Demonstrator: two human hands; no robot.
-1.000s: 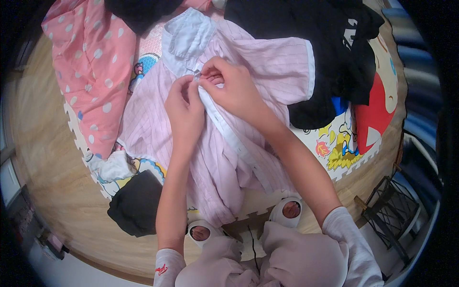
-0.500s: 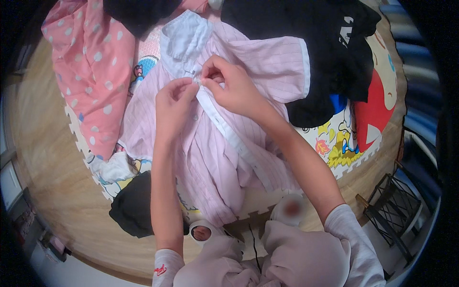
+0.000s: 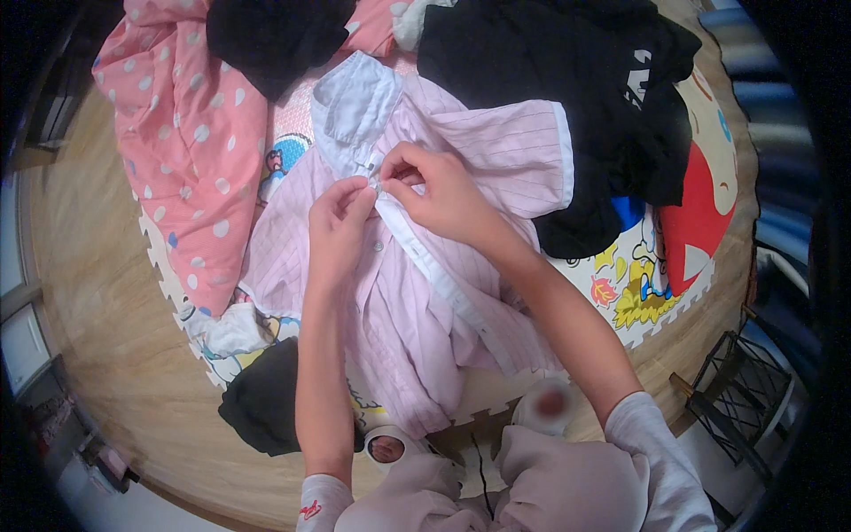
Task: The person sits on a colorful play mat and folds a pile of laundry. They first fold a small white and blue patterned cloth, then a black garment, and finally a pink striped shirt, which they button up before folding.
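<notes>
A pale pink striped shirt (image 3: 408, 328) with a white collar, white front band and white-edged short sleeves lies spread out before me. Both hands meet at its front, just below the collar. My left hand (image 3: 341, 217) pinches one edge of the shirt between thumb and fingertips. Beside it, my right hand (image 3: 434, 191) is closed in a pinch on the white front band. A small button shows on the shirt below my left fingertips; whatever sits right between the fingertips is hidden. Below the hands the two front edges lie apart.
Pink polka-dot cloth (image 3: 195, 168) lies left, a black garment (image 3: 612, 106) right, another black one (image 3: 275, 40) at the back. White cloth (image 3: 235, 330) and dark cloth (image 3: 261, 403) lie near left. A printed foam mat (image 3: 634, 275) is underneath. A black metal rack (image 3: 740, 390) stands right.
The whole view has shifted, so the shirt and hands appear slightly lower. Both hands keep their pinch at the same spot on the shirt front, with only slight finger movement.
</notes>
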